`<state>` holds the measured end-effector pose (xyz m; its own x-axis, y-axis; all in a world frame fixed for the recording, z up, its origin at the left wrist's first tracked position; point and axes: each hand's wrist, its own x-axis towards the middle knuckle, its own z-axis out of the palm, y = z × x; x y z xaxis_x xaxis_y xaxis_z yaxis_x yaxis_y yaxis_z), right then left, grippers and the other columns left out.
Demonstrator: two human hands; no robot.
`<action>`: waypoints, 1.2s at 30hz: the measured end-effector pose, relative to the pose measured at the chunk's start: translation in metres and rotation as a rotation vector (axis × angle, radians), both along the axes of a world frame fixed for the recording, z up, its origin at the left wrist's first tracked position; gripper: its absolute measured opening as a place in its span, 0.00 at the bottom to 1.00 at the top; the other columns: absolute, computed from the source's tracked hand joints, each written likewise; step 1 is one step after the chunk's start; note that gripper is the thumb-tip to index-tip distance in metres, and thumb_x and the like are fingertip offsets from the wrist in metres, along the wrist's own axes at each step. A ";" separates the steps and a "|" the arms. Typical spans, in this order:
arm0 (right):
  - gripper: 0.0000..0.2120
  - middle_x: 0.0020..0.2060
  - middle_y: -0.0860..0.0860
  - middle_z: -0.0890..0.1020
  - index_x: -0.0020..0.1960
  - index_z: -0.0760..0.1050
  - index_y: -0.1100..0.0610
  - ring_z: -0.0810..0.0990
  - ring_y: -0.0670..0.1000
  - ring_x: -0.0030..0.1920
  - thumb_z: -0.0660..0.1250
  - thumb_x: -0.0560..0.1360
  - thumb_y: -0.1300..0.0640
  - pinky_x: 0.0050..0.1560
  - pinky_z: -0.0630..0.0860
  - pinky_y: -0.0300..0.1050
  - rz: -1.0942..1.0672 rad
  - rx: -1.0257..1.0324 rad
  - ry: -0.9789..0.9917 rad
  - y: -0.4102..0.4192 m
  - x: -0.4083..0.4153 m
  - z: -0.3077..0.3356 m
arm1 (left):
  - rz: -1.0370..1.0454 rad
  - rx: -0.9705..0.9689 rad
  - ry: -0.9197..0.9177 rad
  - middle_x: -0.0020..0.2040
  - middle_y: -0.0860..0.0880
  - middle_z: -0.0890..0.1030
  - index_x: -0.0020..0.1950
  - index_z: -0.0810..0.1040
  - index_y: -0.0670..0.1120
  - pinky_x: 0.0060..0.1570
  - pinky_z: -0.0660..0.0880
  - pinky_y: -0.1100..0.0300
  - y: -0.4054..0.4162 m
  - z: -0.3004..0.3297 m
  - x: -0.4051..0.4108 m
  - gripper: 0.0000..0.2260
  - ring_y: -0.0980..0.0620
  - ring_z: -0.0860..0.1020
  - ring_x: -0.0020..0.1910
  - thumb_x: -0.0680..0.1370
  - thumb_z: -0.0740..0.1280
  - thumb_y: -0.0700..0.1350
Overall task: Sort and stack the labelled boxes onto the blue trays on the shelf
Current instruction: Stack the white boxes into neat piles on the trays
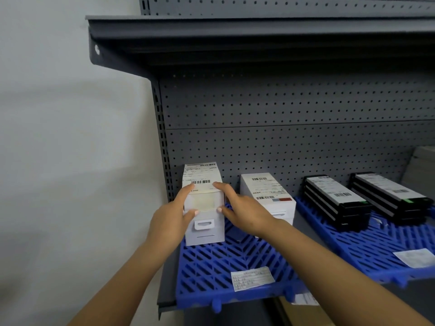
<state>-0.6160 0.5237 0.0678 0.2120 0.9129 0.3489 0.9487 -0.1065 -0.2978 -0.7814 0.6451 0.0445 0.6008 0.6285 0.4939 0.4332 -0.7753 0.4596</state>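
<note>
Head view: left hand [173, 214] and right hand [244, 214] are both gripping the top white box [203, 184], fingers [187, 190] curling over its edges, thumbs pressing the front. Box is sitting on a lower white box [204, 228] at the back-left of the left blue tray [226, 269] on the shelf [259, 27]. Second white stack [267, 195] is standing just beside it. Right blue tray [367, 250] is already carrying two black box stacks [336, 201]. Judging partway done; tray fronts are lying bare except paper labels [253, 277], unsorted boxes out of view.
</note>
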 end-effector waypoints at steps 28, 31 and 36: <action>0.29 0.73 0.53 0.63 0.76 0.55 0.47 0.60 0.53 0.73 0.62 0.78 0.48 0.69 0.60 0.44 -0.156 0.070 -0.061 -0.114 0.098 -0.013 | -0.241 0.180 0.073 0.72 0.51 0.66 0.75 0.60 0.52 0.68 0.59 0.59 -0.093 0.043 0.068 0.28 0.51 0.62 0.70 0.78 0.66 0.48; 0.29 0.72 0.51 0.66 0.76 0.53 0.46 0.65 0.53 0.70 0.61 0.78 0.48 0.67 0.65 0.46 -0.144 0.028 -0.034 -0.116 0.109 -0.026 | -0.242 0.101 0.175 0.65 0.48 0.71 0.76 0.54 0.56 0.61 0.69 0.57 -0.099 0.028 0.088 0.30 0.48 0.70 0.63 0.78 0.65 0.50; 0.31 0.65 0.54 0.74 0.76 0.50 0.45 0.72 0.57 0.62 0.61 0.78 0.48 0.55 0.74 0.50 -0.113 -0.016 -0.031 -0.110 0.121 -0.043 | -0.190 0.012 0.293 0.43 0.48 0.74 0.76 0.49 0.59 0.46 0.75 0.52 -0.098 0.001 0.107 0.30 0.50 0.75 0.42 0.80 0.62 0.49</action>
